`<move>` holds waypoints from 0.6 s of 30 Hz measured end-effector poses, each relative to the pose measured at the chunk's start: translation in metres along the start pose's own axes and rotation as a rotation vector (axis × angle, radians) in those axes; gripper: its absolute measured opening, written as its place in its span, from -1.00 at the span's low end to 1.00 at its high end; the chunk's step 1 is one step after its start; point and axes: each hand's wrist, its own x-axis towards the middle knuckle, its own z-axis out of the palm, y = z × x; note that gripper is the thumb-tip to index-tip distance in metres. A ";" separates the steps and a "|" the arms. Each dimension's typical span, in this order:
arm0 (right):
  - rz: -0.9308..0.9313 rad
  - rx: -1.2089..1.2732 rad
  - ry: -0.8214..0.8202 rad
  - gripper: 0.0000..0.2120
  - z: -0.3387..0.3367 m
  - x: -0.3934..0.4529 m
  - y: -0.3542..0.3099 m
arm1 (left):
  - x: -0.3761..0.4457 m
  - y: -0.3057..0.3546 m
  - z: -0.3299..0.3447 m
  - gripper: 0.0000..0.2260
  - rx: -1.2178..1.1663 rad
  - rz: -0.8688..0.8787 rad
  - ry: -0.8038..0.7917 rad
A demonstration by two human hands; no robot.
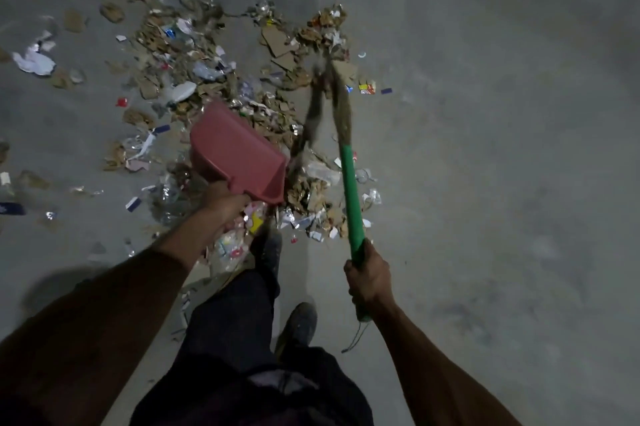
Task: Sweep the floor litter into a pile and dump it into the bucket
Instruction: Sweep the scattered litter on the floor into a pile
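A wide spread of floor litter (214, 79), made of cardboard scraps, paper and plastic wrappers, covers the grey concrete ahead of me. My left hand (223, 206) grips the handle of a red dustpan (239, 152), which is tilted over the litter near the middle. My right hand (369, 275) holds the green handle of a broom (349, 183). Its brown bristles (329, 93) are blurred and reach into the far right side of the litter. No bucket is in view.
My dark trouser legs and two shoes (298, 325) stand at the near edge of the litter. Stray white paper (34, 60) lies far left. The concrete floor (502, 114) to the right is bare.
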 end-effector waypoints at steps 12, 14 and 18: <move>0.367 0.094 -0.032 -0.76 -0.008 -0.060 0.133 | -0.082 -0.075 0.041 -0.85 0.049 -0.019 -0.050; 0.300 0.004 -0.107 -0.73 0.002 -0.057 0.131 | -0.092 -0.085 0.046 -0.86 0.022 -0.024 -0.045; 0.141 -0.077 -0.211 -0.76 0.016 -0.054 0.110 | -0.113 -0.097 0.055 -0.92 0.012 -0.006 -0.018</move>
